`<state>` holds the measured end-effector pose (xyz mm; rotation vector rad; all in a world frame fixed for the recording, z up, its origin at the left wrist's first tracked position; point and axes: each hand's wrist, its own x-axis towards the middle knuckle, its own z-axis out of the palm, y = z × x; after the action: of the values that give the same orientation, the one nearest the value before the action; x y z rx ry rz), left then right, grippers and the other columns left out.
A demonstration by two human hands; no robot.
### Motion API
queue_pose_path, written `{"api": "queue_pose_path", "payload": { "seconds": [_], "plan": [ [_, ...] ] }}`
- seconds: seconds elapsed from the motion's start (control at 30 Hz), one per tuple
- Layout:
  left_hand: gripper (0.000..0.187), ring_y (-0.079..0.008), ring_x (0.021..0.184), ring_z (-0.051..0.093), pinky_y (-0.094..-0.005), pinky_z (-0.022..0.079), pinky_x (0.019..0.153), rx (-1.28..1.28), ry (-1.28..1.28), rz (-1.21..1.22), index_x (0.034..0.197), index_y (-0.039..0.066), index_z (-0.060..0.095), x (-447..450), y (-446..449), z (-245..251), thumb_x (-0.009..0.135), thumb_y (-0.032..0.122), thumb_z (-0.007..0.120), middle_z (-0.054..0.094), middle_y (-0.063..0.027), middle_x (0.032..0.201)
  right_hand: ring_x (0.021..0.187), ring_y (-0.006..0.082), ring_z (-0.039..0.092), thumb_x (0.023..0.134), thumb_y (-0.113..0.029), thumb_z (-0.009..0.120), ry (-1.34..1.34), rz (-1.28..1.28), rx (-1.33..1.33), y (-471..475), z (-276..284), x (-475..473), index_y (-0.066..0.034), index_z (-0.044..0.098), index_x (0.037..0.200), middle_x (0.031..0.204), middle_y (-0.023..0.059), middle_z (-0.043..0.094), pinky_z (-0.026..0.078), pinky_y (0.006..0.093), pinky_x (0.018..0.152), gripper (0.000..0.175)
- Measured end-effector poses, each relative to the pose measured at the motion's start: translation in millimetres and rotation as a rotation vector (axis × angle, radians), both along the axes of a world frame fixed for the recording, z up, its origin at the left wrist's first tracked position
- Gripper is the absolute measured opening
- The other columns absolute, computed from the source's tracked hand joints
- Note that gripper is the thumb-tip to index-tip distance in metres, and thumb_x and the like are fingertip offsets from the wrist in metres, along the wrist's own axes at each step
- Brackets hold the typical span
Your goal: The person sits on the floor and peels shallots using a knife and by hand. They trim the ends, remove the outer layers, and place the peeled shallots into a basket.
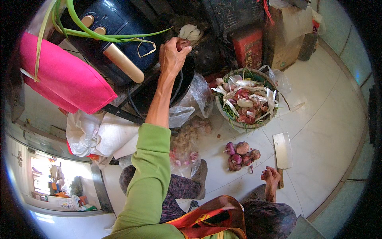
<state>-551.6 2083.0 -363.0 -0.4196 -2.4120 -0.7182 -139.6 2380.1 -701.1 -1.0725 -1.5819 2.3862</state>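
Observation:
My left hand (176, 55) is stretched out to the far side, its thumb and fingers around a reddish round thing (183, 44), perhaps an onion; the hand partly hides it. Just beyond it is a crumpled whitish thing (189, 32), too unclear to name. My right hand (271, 178) is low at the right, fingers loosely curled with nothing seen in them. Next to it a cleaver (283, 151) lies on the tiled floor, its wooden handle (280, 179) partly behind the hand. Several red onions (235, 158) form a small pile to the left of the cleaver.
A round bin (219, 104) holds onion skins, pale dry leaves and green scraps. Clear plastic bags (198, 92) lie left of it. A black appliance (122, 59) with gold knobs and handle, green onion stalks (89, 31) and a pink cloth (65, 71) are at upper left. Boxes (282, 38) stand behind.

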Motion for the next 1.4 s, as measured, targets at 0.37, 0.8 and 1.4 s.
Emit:
{"api": "queue_pose_path", "payload": {
  "seconds": [0.37, 0.8, 1.4],
  "plan": [
    [0.024, -0.0260, 0.088, 0.062, -0.0338, 0.050, 0.078, -0.040, 0.296, -0.034, 0.102, 0.007, 0.066, 17.0, -5.7, -13.5, 0.080, 0.011, 0.071, 0.067, -0.0125, 0.093, 0.059, 0.0178, 0.061, 0.093, -0.014, 0.059, 0.001, 0.009, -0.005, -4.9, 2.8, -1.7, 0.0050, 0.062, 0.102, 0.076, 0.0106, 0.064, 0.051, 0.0297, 0.053, 0.021],
    [0.037, -0.0173, 0.095, 0.064, -0.0287, 0.055, 0.083, 1.166, -0.805, -0.891, 0.126, -0.001, 0.055, 137.7, 100.3, -55.6, 0.091, 0.005, 0.062, 0.064, -0.0101, 0.111, 0.076, 0.0147, 0.063, 0.096, -0.020, 0.057, 0.582, 0.348, 0.036, 9.4, 252.4, -167.1, 0.0052, 0.061, 0.111, 0.092, 0.0110, 0.066, 0.053, 0.0288, 0.067, 0.030],
    [0.039, -0.0175, 0.105, 0.061, -0.0274, 0.048, 0.092, 0.251, -0.188, -0.483, 0.122, -0.002, 0.059, 134.6, 130.0, -102.9, 0.083, -0.004, 0.056, 0.064, -0.0127, 0.118, 0.106, 0.0209, 0.060, 0.086, 0.000, 0.063, 0.713, 0.293, -0.095, -1.4, 238.4, -177.8, 0.0032, 0.046, 0.130, 0.117, 0.0170, 0.062, 0.052, 0.0360, 0.092, 0.048]
  ]
}}
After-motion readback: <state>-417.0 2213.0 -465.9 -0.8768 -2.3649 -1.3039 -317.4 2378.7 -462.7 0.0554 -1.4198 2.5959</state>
